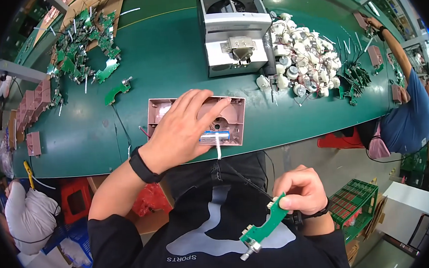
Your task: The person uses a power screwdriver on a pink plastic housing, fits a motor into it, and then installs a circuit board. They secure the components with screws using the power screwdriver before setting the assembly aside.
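Observation:
My left hand (182, 129) lies flat on an open pink plastic housing (233, 114) at the near edge of the green table (169, 62). A small blue and white part (214, 136) with a white strip sits in the housing by my thumb. My right hand (300, 190) is below the table edge, near my lap, pinching a green L-shaped circuit board (263, 230) with metal jacks at its lower end. A thin black wire runs from the board up toward the housing.
A grey machine (232, 30) stands behind the housing. White motor parts (303, 58) are heaped at its right, green boards (81, 43) at the far left, pink housings (33, 104) at the left edge. Another person in blue (409, 110) works at the right.

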Motion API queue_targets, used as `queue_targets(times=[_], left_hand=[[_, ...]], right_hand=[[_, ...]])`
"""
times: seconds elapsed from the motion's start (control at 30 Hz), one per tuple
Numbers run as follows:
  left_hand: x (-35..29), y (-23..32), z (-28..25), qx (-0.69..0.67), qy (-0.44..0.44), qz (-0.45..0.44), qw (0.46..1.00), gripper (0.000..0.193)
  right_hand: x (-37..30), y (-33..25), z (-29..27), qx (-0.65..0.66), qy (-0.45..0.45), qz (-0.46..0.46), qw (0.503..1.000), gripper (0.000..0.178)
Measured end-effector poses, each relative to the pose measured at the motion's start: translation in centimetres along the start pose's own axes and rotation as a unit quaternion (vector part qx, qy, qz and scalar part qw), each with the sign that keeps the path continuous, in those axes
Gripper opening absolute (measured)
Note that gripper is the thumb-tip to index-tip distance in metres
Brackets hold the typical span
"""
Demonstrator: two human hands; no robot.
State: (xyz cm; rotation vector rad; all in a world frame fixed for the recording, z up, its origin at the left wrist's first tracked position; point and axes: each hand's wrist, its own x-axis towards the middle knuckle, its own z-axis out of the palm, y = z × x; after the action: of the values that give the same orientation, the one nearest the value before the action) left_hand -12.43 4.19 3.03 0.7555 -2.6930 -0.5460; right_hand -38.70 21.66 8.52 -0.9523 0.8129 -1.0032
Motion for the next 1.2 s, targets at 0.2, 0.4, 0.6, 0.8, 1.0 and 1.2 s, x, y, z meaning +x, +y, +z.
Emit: queue_targets(times=[0.2, 0.4, 0.6, 0.8, 1.0, 1.2], left_hand=[[-0.4, 0.8, -1.1, 0.019, 0.037, 0.029, 0.999, 0.107], [-0.5, 1.3, -1.7, 0.009, 0.034, 0.02, 0.999, 0.104], [-0.9, 2.0, -1.6, -0.03, 0.08, -0.008, 0.996, 0.087], [-0.4, 2.8, -2.6, -0.057, 0.104, -0.046, 0.992, 0.068], [0.2, 3.0, -3.6, -0.02, 0.113, 0.011, 0.993, 0.054], [0.1, 3.0, -3.9, -0.003, 0.1, 0.043, 0.994, 0.057]], right_hand=[[0.1, 0.6, -0.5, 0.005, 0.048, 0.068, 0.997, 0.025], [0.7, 0.9, -0.8, 0.015, 0.068, 0.064, 0.996, 0.026], [0.9, 2.1, -0.2, 0.04, 0.09, 0.003, 0.995, 0.011], [2.3, 3.5, 1.5, -0.084, 0.102, -0.04, 0.99, 0.014], [3.7, 4.2, 1.5, -0.147, 0.08, -0.113, 0.979, 0.011], [4.5, 4.8, 0.9, -0.165, 0.072, -0.137, 0.974, 0.011]])
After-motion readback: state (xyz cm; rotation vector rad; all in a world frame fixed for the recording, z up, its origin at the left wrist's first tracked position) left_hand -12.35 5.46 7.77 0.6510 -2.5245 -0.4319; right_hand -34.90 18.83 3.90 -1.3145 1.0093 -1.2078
